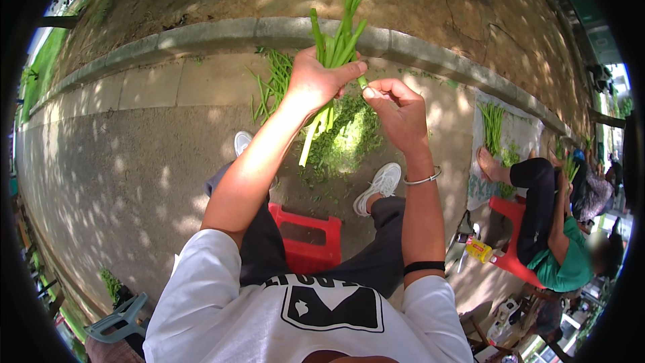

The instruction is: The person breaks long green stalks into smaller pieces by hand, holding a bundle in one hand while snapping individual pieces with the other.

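A bunch of long green vegetable stalks is wrapped in the fingers of my left hand. Their paler cut ends hang below the palm, and the tips point up and away. My right hand pinches the end of one stalk that sticks out beside my left thumb. More loose green stalks lie on the pavement behind and left of my left wrist. Beneath both hands, a heap of green leaf scraps spreads over the ground between my white shoes.
A red plastic stool stands between my legs. Beyond the pavement runs a stone curb with bare earth behind. To the right, a person in green sits by a pale sheet bearing stalks. A grey-blue plastic chair is lower left.
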`<state>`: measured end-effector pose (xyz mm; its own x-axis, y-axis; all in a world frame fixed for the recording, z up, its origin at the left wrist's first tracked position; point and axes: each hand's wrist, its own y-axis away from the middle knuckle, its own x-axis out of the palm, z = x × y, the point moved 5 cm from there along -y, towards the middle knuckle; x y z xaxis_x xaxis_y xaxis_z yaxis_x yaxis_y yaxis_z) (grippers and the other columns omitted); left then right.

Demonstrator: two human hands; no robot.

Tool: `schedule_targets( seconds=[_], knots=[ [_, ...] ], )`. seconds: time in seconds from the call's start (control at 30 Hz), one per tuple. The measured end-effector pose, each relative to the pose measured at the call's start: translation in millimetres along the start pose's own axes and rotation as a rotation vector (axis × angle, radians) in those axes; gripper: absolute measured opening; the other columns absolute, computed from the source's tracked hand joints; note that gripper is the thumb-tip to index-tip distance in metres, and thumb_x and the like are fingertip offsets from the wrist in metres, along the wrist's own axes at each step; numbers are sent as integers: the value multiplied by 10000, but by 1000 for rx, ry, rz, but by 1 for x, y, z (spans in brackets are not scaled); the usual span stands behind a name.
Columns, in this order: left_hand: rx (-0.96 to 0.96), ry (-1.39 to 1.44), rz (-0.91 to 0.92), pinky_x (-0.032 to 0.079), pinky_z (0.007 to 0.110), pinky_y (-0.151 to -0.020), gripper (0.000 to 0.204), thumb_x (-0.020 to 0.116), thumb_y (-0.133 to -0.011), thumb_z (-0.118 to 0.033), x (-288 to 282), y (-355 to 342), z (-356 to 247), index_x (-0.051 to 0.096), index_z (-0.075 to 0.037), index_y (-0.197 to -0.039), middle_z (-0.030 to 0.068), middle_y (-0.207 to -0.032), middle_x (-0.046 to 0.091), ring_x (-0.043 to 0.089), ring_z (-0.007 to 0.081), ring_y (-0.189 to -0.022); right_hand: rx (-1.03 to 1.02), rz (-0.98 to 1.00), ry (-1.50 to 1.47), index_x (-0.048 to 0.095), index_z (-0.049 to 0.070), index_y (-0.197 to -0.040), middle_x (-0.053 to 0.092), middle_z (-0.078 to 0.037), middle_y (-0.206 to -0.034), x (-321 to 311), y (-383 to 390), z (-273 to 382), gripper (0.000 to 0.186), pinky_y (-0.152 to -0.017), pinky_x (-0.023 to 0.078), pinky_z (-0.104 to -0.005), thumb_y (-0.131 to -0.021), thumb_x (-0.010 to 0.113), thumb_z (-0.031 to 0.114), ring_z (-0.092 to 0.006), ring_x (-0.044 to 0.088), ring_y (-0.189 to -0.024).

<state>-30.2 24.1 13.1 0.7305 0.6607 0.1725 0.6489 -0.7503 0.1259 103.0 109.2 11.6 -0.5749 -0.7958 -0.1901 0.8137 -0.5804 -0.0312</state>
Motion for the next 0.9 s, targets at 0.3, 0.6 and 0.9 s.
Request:
schedule_targets(
  seconds=[0.3,0.6,0.9],
  knots=[
    [-6,-106,135,357,200,-401,232,743,-731,-103,7,2,1,641,-1,-913,5,-657,591,470,48,-459,119,82,-56,617,7,-853,608,22,-769,-9,0,-6,66,-600,412,-177,-802,649,36,-21,518,-677],
    [-20,-58,200,363,213,-384,206,746,-721,-91,9,2,-5,632,-1,-868,21,-631,584,476,61,-445,95,94,-153,618,8,-839,592,25,-759,-11,2,-7,37,-593,399,-175,-808,623,27,-25,506,-674],
    [-57,124,211,354,199,-370,216,725,-738,-68,5,-2,-2,634,32,-907,56,-700,629,469,54,-429,-126,-45,-264,612,10,-829,591,3,-803,-3,3,5,54,-659,405,-199,-779,617,-10,-53,499,-723]
  ],
)
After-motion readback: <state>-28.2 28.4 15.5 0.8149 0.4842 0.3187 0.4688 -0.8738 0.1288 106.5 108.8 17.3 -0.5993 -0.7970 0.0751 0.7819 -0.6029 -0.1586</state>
